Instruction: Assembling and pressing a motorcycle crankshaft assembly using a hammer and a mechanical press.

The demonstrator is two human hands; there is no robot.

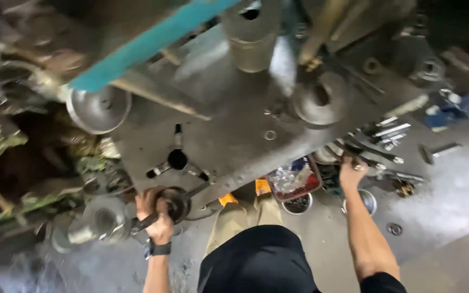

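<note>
I look down at a large grey metal machine bed (229, 135). My left hand (156, 214), with a dark watch on its wrist, grips a dark handwheel (177, 202) and its lever at the machine's front left. My right hand (351, 171) reaches out to the front right edge of the bed and closes on a dark metal tool (373, 154) among several loose tools lying there. A black three-spoke knob (177, 159) sits on the bed just above my left hand.
A teal beam (142, 46) crosses the top left above a shiny metal disc (99, 108). A steel cylinder (251, 40) stands at the top. A red tray (294, 182) of small parts and round tins (298, 203) lie on the grey floor near my legs.
</note>
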